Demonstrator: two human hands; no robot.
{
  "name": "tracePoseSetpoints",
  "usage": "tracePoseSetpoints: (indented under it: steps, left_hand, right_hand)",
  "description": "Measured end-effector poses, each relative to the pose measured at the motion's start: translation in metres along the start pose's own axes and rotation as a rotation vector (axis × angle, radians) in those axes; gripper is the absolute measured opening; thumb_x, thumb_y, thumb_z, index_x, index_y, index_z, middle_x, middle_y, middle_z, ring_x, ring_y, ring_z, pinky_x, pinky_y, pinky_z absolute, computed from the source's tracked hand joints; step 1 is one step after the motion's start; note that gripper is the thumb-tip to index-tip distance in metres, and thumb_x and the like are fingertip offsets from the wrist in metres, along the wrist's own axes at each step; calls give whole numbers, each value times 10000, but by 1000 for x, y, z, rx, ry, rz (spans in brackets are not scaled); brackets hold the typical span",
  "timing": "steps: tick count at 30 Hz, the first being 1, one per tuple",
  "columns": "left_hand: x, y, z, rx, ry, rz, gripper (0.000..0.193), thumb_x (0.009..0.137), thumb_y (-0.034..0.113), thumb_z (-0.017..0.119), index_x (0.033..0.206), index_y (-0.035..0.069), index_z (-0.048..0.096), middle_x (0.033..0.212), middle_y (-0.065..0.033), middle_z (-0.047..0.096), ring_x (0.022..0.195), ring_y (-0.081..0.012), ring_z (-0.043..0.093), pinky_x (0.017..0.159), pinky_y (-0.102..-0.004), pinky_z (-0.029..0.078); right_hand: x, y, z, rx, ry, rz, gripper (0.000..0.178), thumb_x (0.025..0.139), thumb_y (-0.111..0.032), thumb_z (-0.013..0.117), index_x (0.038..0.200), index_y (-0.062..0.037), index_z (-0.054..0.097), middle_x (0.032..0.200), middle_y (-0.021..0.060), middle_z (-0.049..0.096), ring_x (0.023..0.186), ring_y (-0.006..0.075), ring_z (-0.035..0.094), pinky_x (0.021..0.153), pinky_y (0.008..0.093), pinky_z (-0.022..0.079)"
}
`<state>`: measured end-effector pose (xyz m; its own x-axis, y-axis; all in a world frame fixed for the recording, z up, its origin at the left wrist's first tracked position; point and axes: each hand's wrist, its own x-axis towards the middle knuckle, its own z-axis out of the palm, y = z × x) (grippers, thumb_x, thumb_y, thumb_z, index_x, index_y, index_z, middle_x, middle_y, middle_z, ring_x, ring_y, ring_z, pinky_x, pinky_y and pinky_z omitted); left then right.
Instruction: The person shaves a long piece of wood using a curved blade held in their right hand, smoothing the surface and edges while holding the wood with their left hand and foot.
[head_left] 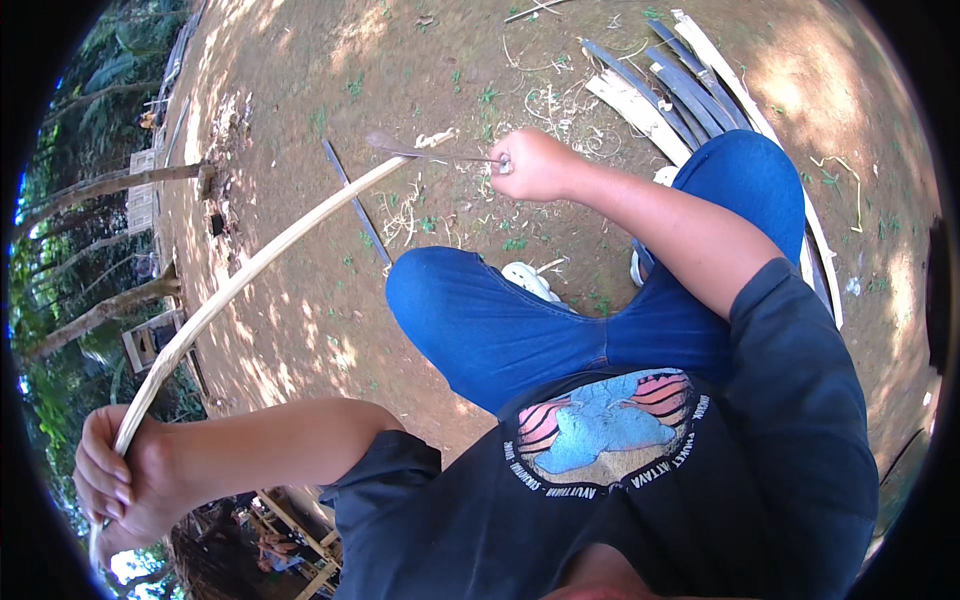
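My left hand [128, 475] is closed round the near end of a long pale wooden strip [265, 258], at the lower left. From there the strip runs up and to the right in a gentle curve. My right hand [540, 166] makes a fist round the handle of a thin knife [455, 157], most of the handle hidden by the fingers. The blade crosses the strip close to its far end and seems to touch it. A curled shaving [435, 138] clings at that end.
Dark and pale split strips [690, 95] lie in a pile at the upper right, beside my knee. A dark narrow strip [357, 203] rests on the ground near my other knee. Loose shavings [560, 115] litter the dirt. Tree trunks [110, 185] stand at the left.
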<state>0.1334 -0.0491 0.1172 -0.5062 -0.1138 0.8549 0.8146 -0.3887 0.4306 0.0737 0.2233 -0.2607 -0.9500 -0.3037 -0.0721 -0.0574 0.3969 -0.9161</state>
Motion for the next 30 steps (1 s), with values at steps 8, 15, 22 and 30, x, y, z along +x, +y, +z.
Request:
tracePoseSetpoints:
  steps: [8, 15, 22, 30]
  left_hand:
    - [2, 12, -3, -6, 37, 61, 621, 800, 682, 596, 512, 146, 470, 404, 70, 439, 310, -49, 402, 335, -162, 342]
    - [18, 54, -5, 54, 53, 181, 661, 792, 740, 553, 475, 171, 437, 396, 85, 409, 306, -42, 370, 343, -159, 326]
    - [-16, 40, -14, -40, -197, 181, 594, 746, 704, 641, 529, 160, 543, 418, 98, 456, 325, -26, 403, 342, -157, 328]
    - [-54, 9, 11, -152, -291, 227, 511, 780, 602, 687, 595, 157, 517, 444, 108, 452, 335, -7, 409, 340, -122, 329]
  right_hand:
    - [-18, -33, 15, 161, 52, -157, 222, 741, -218, 618, 763, -7, 684, 713, 175, 671, 639, 309, 656, 643, 412, 508]
    - [2, 18, 17, -33, 131, 151, 298, 758, -243, 618, 908, -1, 704, 808, 200, 687, 801, 322, 681, 767, 400, 531]
    - [-12, -18, -3, 251, 319, 276, 226, 757, -232, 617, 753, -8, 644, 631, 146, 628, 601, 275, 622, 603, 388, 480]
    - [-33, -56, -2, 433, 263, -104, 222, 818, -204, 634, 705, -12, 630, 524, 82, 564, 454, 179, 535, 480, 334, 413]
